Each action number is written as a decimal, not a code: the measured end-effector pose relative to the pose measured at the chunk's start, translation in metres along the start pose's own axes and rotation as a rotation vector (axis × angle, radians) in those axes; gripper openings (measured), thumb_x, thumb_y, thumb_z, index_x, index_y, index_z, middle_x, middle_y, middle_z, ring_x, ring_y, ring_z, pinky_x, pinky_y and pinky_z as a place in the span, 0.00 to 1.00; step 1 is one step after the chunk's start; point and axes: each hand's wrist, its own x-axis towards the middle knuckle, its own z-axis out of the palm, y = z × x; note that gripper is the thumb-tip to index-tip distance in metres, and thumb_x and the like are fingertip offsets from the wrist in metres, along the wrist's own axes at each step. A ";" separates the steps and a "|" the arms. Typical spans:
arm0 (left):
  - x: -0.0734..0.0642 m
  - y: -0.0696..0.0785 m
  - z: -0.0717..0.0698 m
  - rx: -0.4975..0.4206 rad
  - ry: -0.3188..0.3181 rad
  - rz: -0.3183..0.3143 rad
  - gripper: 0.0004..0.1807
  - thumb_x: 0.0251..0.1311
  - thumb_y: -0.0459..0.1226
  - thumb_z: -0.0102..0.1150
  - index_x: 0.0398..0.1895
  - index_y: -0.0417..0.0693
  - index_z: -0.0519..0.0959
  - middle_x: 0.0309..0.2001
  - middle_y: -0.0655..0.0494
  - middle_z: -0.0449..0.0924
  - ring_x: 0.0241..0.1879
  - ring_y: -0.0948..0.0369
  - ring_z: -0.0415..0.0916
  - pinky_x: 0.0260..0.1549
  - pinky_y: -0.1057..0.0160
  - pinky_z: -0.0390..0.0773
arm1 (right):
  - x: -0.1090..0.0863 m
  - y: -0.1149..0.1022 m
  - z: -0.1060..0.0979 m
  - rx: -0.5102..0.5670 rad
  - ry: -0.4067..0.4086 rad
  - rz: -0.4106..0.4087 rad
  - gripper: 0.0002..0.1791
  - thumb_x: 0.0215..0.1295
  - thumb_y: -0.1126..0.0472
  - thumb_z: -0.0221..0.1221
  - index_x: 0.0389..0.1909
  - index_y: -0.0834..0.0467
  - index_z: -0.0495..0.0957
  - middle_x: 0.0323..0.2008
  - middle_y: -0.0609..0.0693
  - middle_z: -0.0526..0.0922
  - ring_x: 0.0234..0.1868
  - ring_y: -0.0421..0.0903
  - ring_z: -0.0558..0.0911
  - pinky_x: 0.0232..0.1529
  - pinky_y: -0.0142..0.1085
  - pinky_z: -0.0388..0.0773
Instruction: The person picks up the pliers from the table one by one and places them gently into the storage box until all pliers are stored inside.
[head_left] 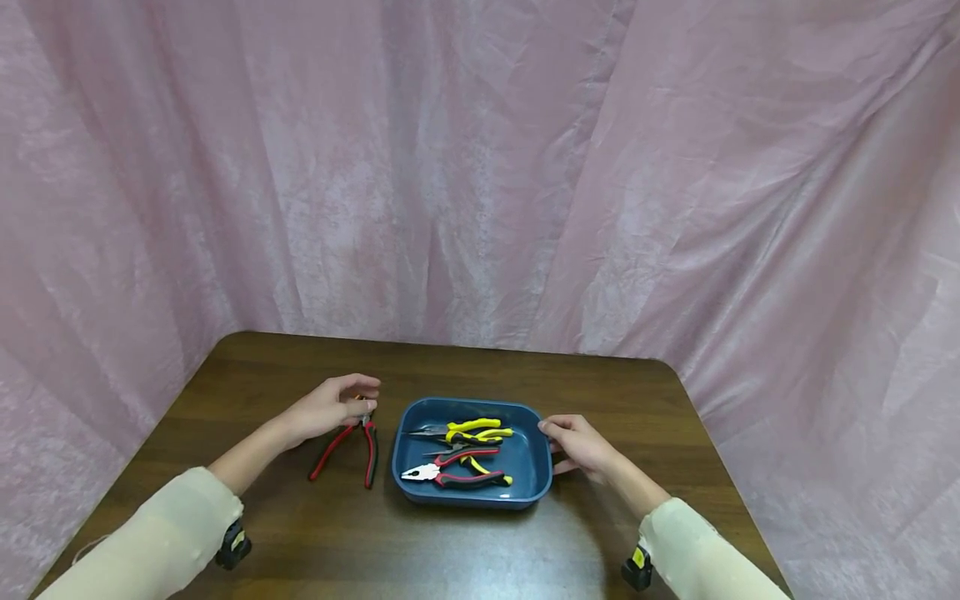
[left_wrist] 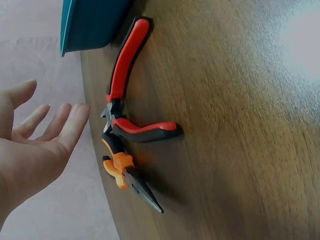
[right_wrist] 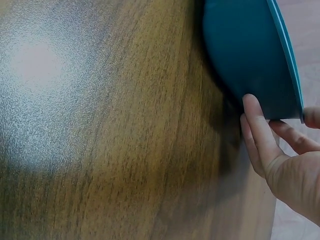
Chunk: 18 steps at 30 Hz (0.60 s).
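Observation:
My left hand (head_left: 326, 410) hovers at the head of spread pliers (head_left: 372, 457) with red-and-black handles, left of a blue tray (head_left: 529, 460). In the left wrist view its fingers are loosely extended and hold nothing. Beside those pliers lie orange-and-black long-nose pliers (left_wrist: 123, 163), mostly hidden by the hand in the head view. My right hand (head_left: 583, 446) pinches the tray's right end, thumb at the rim and fingers against the outer wall (right_wrist: 245, 55). Inside the tray are red-and-black combination pliers (head_left: 468, 479) and several pliers with yellow-and-black handles (head_left: 476, 425), partly overlapping.
The brown wooden table (head_left: 600, 383) carries the tray near its middle. A pink curtain (head_left: 480, 167) hangs behind the far edge and along the sides. Light reflects off the tabletop near the front.

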 end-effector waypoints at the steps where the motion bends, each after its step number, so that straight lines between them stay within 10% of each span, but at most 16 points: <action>1: -0.001 -0.001 -0.001 -0.003 0.004 -0.001 0.27 0.70 0.42 0.58 0.69 0.45 0.66 0.65 0.38 0.70 0.61 0.44 0.72 0.53 0.44 0.77 | 0.000 0.000 0.001 0.003 0.001 0.000 0.20 0.75 0.54 0.53 0.56 0.66 0.76 0.46 0.61 0.79 0.42 0.52 0.81 0.38 0.52 0.84; 18: -0.014 -0.011 -0.018 0.071 0.102 0.032 0.30 0.66 0.41 0.64 0.68 0.43 0.67 0.64 0.36 0.70 0.62 0.42 0.71 0.55 0.50 0.76 | -0.003 0.004 0.004 0.018 0.024 -0.014 0.20 0.75 0.55 0.54 0.55 0.68 0.76 0.45 0.61 0.79 0.40 0.51 0.81 0.37 0.52 0.84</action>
